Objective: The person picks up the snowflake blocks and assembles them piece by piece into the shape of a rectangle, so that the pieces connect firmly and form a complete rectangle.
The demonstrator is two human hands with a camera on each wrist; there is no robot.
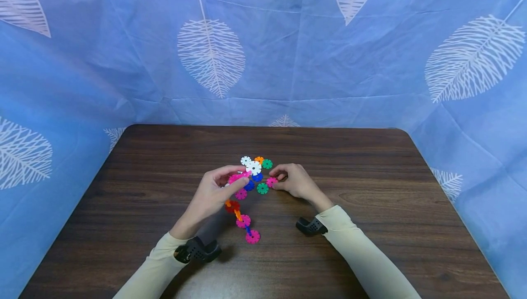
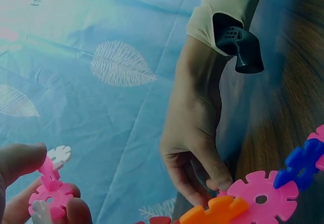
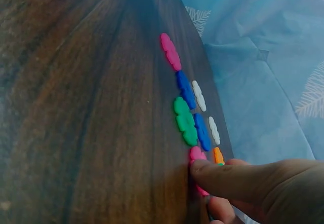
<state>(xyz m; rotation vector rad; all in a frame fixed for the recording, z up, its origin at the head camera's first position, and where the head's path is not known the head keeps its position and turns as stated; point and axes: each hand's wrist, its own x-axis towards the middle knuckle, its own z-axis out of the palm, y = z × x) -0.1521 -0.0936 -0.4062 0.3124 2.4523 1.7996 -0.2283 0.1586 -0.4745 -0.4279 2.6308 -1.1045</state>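
Grips pink-and-white links between thumb and fingers of the left hand, just below the middle of the head view, with a large white disc at their tip. Pinches a pink disc between thumb and fingers of the right hand, a little farther right. Has loose discs on the dark wooden table near both hands: a small white disc, an orange disc and a green disc at the top of the cluster, two blue discs in the middle, a second green disc and a second pink disc lower down. Shows a chain of red, orange, pink and blue pieces below the left hand, slanting toward the lower middle, with any join to the held links hidden. Appears in the left wrist view with the held links at lower left and the chain across the lower right. Wears cream sleeves and black devices at both wrists, before blue cloth printed with white leaves across the top.
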